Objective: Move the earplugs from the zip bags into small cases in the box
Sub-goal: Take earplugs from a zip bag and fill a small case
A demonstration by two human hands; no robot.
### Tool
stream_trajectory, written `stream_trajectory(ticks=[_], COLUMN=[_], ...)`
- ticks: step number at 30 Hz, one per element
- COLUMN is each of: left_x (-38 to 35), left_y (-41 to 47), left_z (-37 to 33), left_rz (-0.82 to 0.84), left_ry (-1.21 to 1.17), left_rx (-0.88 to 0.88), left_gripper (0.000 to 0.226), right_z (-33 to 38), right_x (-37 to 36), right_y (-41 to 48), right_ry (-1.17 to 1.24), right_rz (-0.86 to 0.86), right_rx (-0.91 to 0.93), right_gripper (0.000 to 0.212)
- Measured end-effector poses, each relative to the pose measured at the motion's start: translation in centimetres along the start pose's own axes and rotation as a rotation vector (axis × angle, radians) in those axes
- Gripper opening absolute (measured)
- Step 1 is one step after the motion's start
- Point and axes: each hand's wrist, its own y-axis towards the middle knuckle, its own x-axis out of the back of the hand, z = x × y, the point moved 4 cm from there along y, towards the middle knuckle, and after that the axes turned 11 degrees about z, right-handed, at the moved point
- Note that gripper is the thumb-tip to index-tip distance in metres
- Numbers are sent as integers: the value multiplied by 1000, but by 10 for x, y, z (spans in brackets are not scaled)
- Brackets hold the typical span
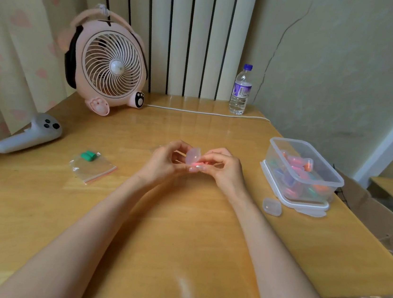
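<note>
Pink-tinted clear small case (193, 156) sits open between both hands above the counter (180, 233). Fingers of the left hand (164, 161) curl round it, and fingers of the right hand (222, 168) pinch a pink earplug (194, 164) at its mouth. Green earplugs (87, 155) lie at the far edge of the zip bag (92, 169), left; the box (304, 172) stands right.

— What's on the table (180, 233)?
— I see a pink fan (108, 68) far left, a water bottle (241, 90) far, a grey controller (31, 134) left, a zip bag (92, 168) nearer, a clear box (272, 158) right, and a small case (272, 206) just beside it.
</note>
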Motion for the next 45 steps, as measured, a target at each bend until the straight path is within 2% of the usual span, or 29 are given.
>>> stream_trajectory(ticks=[6,13,17,19,23,25,27,31,36,39,41,43,45], left_x=[1,1,-2,-2,-1,-1,-2,-4,-6,-3,-2,-3,-6], left_y=[0,0,0,0,0,0,0,-1,-3,-2,-2,-1,-1], left_z=[11,15,17,17,18,18,17,15,6,8,8,8,5], left_rz=[12,18,30,28,18,26,43,71,72,46,27,28,19], left_ry=[-141,-218,-208,-204,-202,-203,-203,-198,-211,-208,-187,-165,-158], left_rx=[55,68,80,82,79,80,73,54,27,13,10,4,-18], left_gripper=[33,30,30,32,33,32,31,37,47,40,38,39,40], right_z=[0,0,4,4,-1,-1,1,4,-1,0,-1,-3,-4], right_x=[-1,2,3,1,-1,2,7,8,3,10,11,7,2], right_y=[1,0,-1,-1,-1,0,0,-1,1,1,1,0,-1], right_ry=[-79,-232,-184,-197,-263,-287,-248,-74,-152,15,156,205,197], right_rz=[59,11,-62,-41,31,19,-32,-109,-93,-141,-101,-42,-8], right_rx=[20,44,77,85,52,56,72,117,60,27,-64,-173,-228], right_gripper=[29,16,9,8,13,22,27,23,30,20,11,29,38])
